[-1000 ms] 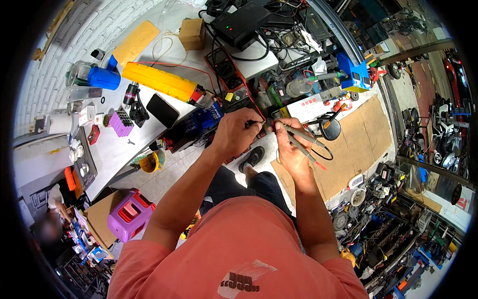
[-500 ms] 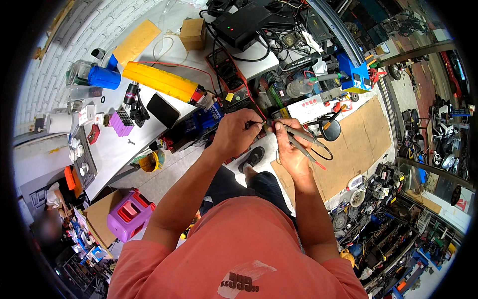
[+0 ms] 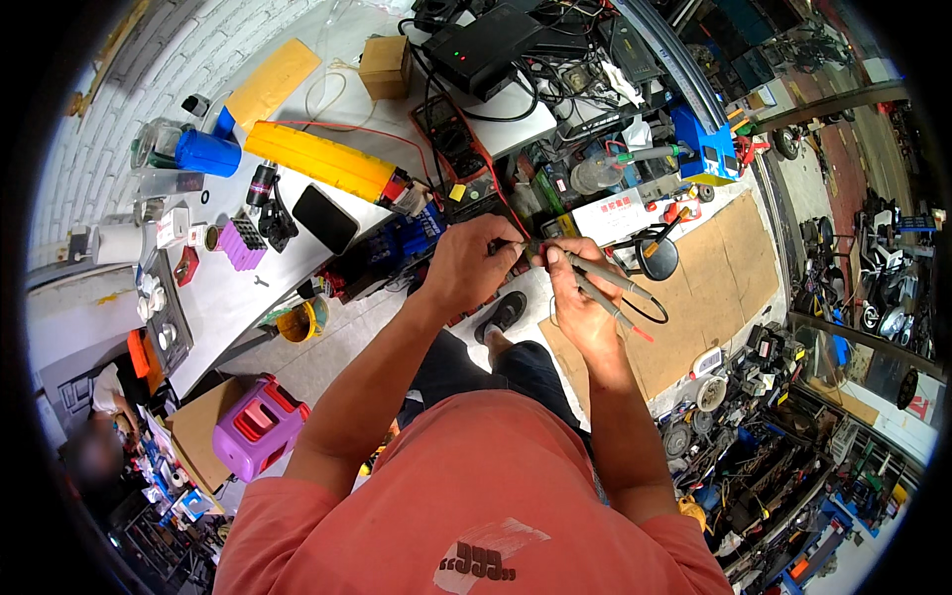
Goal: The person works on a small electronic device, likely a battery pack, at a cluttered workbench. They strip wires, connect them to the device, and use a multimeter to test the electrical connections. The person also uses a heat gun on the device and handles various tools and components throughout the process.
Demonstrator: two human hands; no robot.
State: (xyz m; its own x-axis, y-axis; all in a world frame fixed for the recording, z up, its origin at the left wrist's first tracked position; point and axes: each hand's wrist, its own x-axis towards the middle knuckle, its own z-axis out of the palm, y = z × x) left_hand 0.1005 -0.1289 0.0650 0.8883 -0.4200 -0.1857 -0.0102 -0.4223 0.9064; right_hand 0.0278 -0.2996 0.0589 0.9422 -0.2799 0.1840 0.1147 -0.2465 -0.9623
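Note:
Two grey test probes (image 3: 598, 268) lie in my right hand (image 3: 587, 307), closed round them with thumb and fingers pressed together. One probe's red end sticks out below the fingers, and a dark lead loops at their right. My left hand (image 3: 464, 266) is closed in a pinch beside it, almost touching the right fingertips. A small dark piece (image 3: 533, 248) shows between the two hands; its kind is not clear. Beyond them, a red-cased multimeter (image 3: 452, 137) leans by the table edge, with a red lead running down toward my hands.
A white table (image 3: 223, 317) at the left bears a yellow case (image 3: 319, 162), a phone (image 3: 325, 220) and a blue cup (image 3: 208, 154). A black power box (image 3: 483, 50) stands at the back. Cardboard (image 3: 694, 297) covers the floor at right. A purple toolbox (image 3: 260, 426) sits lower left, near another person.
The probes in my right hand have tilted very slightly to the right. Both hands stay almost in place. At the far left, more of the other person's arm shows.

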